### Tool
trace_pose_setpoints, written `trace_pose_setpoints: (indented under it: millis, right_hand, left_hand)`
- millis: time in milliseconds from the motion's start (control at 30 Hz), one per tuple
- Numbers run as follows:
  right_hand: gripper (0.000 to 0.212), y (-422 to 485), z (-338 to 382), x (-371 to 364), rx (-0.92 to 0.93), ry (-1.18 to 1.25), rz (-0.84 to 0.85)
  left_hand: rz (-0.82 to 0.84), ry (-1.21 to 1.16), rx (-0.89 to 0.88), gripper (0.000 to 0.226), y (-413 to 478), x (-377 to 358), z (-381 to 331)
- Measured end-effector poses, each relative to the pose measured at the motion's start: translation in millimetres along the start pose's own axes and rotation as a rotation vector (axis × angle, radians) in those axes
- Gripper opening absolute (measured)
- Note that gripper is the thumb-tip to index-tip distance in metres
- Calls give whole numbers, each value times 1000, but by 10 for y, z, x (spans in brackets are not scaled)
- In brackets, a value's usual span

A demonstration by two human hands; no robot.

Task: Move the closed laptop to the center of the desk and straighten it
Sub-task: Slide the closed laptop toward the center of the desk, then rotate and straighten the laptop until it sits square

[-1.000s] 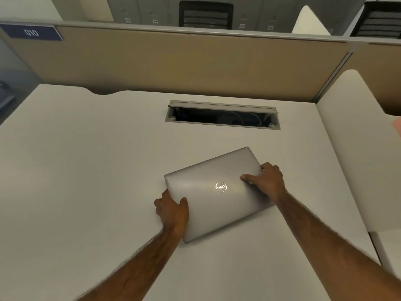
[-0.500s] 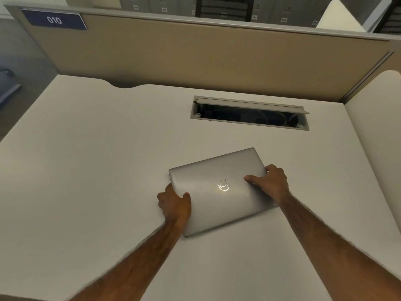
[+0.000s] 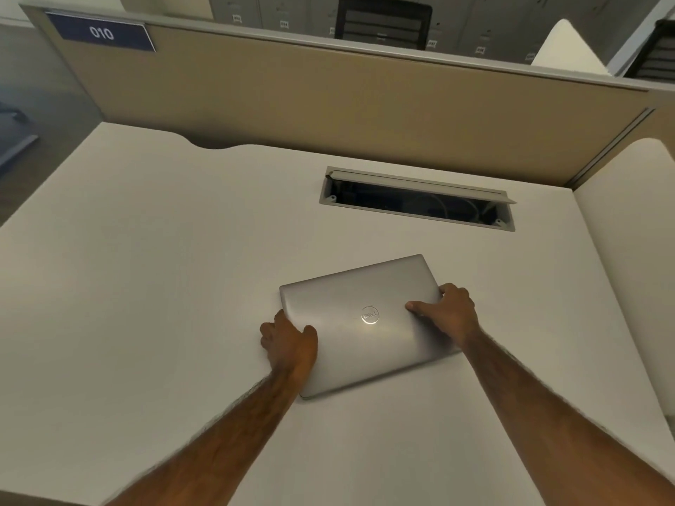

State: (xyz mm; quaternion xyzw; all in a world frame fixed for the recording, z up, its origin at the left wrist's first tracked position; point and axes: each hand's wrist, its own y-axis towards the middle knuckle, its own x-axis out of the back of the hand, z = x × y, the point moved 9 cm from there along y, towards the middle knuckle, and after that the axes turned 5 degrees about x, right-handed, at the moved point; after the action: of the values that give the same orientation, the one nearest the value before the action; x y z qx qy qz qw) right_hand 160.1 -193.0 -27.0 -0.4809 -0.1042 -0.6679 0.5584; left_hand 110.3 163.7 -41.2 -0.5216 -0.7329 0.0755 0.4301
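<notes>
- Two hands grip one closed laptop (image 3: 361, 323): left hand (image 3: 290, 341) clasps its left edge, right hand (image 3: 447, 314) its right edge.
- Laptop lies flat but skewed, right of mid-bench (image 3: 146, 268).
- Risk: pushing it too far back could tip a corner into the one open cable hatch (image 3: 416, 202).

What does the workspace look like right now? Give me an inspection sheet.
Surface: white desk, bare apart from the job's thing.
Job's things: closed silver laptop, flat, still skewed to the desk edge.
Clutter: nothing seen.
Grippers: left hand grips the laptop's left edge; right hand grips its right edge.
Cables: some faintly visible inside the open cable hatch.
Surroundings: tan partition with sign 010; chair behind.
</notes>
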Motion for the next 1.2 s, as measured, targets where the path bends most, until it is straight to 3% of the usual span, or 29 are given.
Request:
trace_pose_setpoints:
  millis: [67, 167, 233, 333, 467, 633, 1000, 1200]
  right_hand:
    - [84, -76, -21, 33, -9, 65, -32]
    - [57, -343, -35, 192, 12, 113, -256]
    - [42, -590, -22, 212, 31, 170, -361]
    - [31, -889, -62, 1, -26, 373, -296]
    - [34, -1292, -204, -492, -305, 804, -170]
    - [44, -1497, -143, -906, -506, 1103, -38]
    - [63, -1485, -58, -970, -535, 1181, -102]
    - [54, -1383, -33, -841, -399, 1222, -125]
  left_hand:
    - [-27, 28, -44, 60, -30, 33, -84]
    - [-122, 97, -275, 78, -91, 119, -475]
    - [-111, 150, -398, 73, -75, 81, -766]
    - [15, 279, -511, 63, 14, -128, -1100]
    - [131, 464, -602, 61, 103, -422, -1341]
    - [289, 578, -523, 62, 269, -703, -1335]
    - [318, 751, -580, 64, 316, -972, -1418]
    - [293, 714, -523, 60, 405, -880, -1345]
